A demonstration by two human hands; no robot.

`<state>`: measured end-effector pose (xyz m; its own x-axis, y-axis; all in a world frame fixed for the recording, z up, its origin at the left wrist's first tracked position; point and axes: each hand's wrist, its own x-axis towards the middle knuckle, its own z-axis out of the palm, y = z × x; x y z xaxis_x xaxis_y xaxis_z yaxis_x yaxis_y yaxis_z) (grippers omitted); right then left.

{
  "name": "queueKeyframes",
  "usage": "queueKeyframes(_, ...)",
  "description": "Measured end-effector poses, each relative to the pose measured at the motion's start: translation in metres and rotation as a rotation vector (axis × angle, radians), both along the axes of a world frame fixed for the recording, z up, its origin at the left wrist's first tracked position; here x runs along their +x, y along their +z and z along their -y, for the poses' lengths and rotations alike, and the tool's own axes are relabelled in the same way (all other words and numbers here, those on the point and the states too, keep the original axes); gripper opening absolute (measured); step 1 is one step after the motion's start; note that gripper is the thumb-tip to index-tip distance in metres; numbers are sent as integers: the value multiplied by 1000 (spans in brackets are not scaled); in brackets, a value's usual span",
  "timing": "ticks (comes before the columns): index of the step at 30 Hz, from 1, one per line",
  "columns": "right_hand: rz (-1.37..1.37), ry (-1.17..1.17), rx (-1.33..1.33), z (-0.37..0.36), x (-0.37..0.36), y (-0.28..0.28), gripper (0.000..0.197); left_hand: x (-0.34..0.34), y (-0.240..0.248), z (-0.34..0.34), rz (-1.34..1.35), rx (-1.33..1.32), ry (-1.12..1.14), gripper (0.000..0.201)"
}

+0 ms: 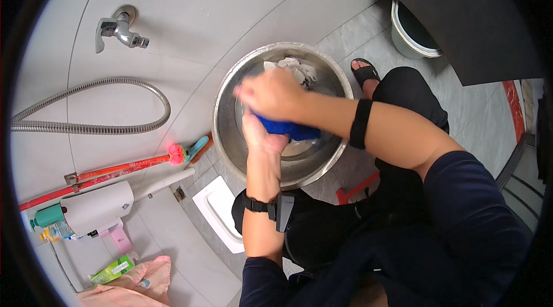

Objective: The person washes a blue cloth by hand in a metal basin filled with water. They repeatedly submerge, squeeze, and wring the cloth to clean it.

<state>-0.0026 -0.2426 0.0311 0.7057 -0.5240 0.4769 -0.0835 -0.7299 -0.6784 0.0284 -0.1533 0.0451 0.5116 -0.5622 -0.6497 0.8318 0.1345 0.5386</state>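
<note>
From where I'm standing, the left hand (265, 137) is grasping the blue cloth (295, 130) over the middle of the metal basin (228, 134); the right hand (273, 93) is showing too blurred to tell its grip. White cloth (296, 69) is lying toward the basin's far edge. Working low inside the rim should be containing drips.

Mid-frame on my feed I see a bright blue cloth (290, 129), bunched and partly covered, across the open mouth of a round, silvery basin (230, 141); its height there I can't judge.
</note>
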Motion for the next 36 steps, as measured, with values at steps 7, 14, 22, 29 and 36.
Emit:
queueKeyframes(7,152,164,148,-49,-19,21,38,44,-60,-50,287,-508,-192,49)
queueKeyframes(14,-61,-20,605,5,14,-2,45,15,8,-6,82,-25,-42,45)
queueKeyframes(22,-143,159,980,44,2,25,27,15,15,-16,-73,-78,-236,55)
queueKeyframes(29,-216,143,702,60,-9,35,26,29,24,-20,182,-80,-120,53)
queueKeyframes(36,129,136,526,21,-12,23,16,27,13,-18,15,-27,-160,55)
